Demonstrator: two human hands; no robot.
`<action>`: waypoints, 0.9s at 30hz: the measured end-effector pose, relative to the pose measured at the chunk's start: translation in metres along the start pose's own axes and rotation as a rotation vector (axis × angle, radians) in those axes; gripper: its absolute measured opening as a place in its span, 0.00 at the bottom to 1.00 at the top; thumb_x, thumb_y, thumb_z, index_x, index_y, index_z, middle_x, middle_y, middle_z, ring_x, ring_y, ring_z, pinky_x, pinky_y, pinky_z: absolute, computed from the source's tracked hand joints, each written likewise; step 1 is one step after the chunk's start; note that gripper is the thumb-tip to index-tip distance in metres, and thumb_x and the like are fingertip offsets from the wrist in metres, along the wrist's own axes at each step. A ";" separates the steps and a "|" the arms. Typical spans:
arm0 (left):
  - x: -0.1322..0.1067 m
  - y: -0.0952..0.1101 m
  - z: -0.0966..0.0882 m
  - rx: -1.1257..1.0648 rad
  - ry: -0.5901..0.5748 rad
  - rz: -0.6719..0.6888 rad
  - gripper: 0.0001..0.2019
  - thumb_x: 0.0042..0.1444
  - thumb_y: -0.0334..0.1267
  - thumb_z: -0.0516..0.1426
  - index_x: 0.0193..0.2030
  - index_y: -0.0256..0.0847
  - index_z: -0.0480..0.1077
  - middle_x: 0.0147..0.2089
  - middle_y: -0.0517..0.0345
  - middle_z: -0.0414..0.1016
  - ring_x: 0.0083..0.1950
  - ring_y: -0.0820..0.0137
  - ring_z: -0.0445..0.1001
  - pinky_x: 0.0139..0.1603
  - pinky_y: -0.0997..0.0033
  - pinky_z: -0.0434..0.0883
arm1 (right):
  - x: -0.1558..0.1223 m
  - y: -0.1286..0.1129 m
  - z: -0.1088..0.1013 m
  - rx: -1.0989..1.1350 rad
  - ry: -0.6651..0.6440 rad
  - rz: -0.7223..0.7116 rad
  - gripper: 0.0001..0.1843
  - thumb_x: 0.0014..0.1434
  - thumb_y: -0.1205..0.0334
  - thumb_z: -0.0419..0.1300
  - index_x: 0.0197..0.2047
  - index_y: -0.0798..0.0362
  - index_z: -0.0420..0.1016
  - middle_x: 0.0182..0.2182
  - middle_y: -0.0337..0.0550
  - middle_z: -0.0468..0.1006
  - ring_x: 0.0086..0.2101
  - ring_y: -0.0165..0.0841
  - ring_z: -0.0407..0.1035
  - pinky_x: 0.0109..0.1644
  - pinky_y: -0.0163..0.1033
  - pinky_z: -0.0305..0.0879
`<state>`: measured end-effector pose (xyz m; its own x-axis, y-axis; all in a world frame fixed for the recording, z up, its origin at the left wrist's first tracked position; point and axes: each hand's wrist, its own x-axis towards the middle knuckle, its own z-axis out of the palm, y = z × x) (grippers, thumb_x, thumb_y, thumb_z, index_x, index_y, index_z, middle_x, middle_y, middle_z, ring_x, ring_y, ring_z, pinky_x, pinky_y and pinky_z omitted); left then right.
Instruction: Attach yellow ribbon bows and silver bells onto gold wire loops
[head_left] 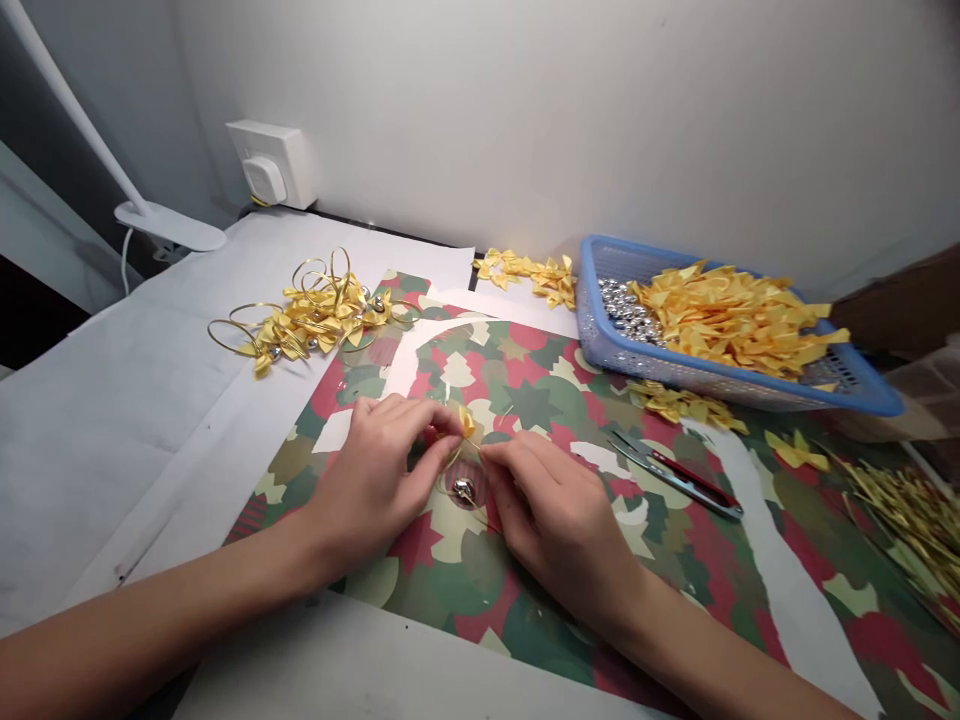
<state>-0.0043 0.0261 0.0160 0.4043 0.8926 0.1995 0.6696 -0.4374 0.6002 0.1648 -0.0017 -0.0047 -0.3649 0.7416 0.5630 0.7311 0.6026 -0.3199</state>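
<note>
My left hand (379,470) and my right hand (551,510) meet over a red, green and cream patterned sheet (525,385). The left fingers pinch a small yellow ribbon bow (467,421). The right fingers pinch a thin gold cord (456,462) that loops down from the bow. A small silver bell (463,490) hangs on that loop, between the two hands and just above the sheet.
Finished bows with gold loops and bells lie in a pile (315,315) at the back left. A blue basket (739,385) holds silver bells and yellow bows. Red-handled snips (679,475) lie right of my hands. Gold cords (911,510) lie far right. A lamp base (171,225) and wall socket (266,165) stand behind.
</note>
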 end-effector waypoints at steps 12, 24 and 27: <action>-0.002 0.008 0.001 -0.098 0.072 -0.020 0.05 0.56 0.29 0.55 0.32 0.43 0.68 0.29 0.65 0.76 0.29 0.73 0.71 0.41 0.64 0.65 | 0.003 -0.004 0.004 0.072 0.050 0.015 0.10 0.60 0.75 0.50 0.30 0.54 0.66 0.20 0.37 0.65 0.21 0.29 0.58 0.25 0.33 0.56; -0.001 -0.001 -0.004 -0.107 0.079 -0.059 0.04 0.58 0.31 0.54 0.35 0.44 0.69 0.33 0.65 0.77 0.32 0.73 0.71 0.39 0.67 0.62 | 0.003 -0.002 -0.004 0.259 0.016 0.096 0.05 0.61 0.70 0.53 0.36 0.54 0.69 0.22 0.39 0.72 0.23 0.29 0.64 0.28 0.34 0.62; -0.002 -0.001 -0.005 -0.147 0.072 -0.044 0.04 0.58 0.33 0.54 0.35 0.44 0.69 0.34 0.64 0.77 0.32 0.73 0.71 0.38 0.67 0.63 | 0.005 -0.002 -0.005 0.305 0.018 0.089 0.06 0.61 0.71 0.53 0.37 0.55 0.70 0.23 0.40 0.74 0.24 0.29 0.65 0.29 0.35 0.63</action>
<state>-0.0091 0.0255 0.0189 0.3274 0.9183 0.2228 0.5849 -0.3821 0.7155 0.1642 -0.0011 0.0020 -0.2947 0.7916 0.5352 0.5519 0.5983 -0.5809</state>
